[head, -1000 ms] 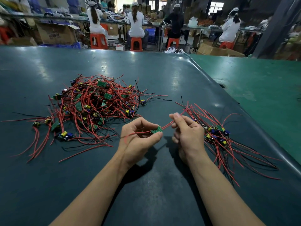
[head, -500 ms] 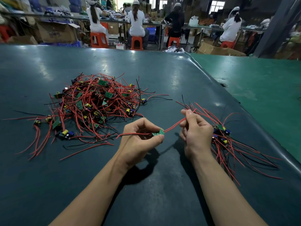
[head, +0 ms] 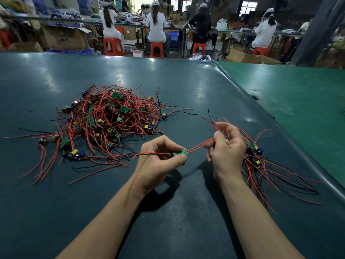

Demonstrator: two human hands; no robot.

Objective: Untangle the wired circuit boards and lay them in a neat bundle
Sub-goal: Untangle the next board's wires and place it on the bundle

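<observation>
Seen from the head camera, the left hand pinches a small green circuit board between thumb and curled fingers, just above the dark teal surface. 2 thin red wires run from the board's right edge up to the right hand, whose thumb and fingers pinch them; other red and black leads trail from the board's left side past the left palm. Behind and to the right of the right hand lies the sorted bundle of wired boards, its boards clustered near the knuckles and its red and black leads fanning toward the surface's right edge. It seems the right hand's back fingers touch that bundle, though the overlap hides the contact. Well to the left sits the big tangled heap of red-wired green boards, with yellow capacitors among them. Beyond the surface, 4 seated workers on orange stools face away at long benches.
</observation>
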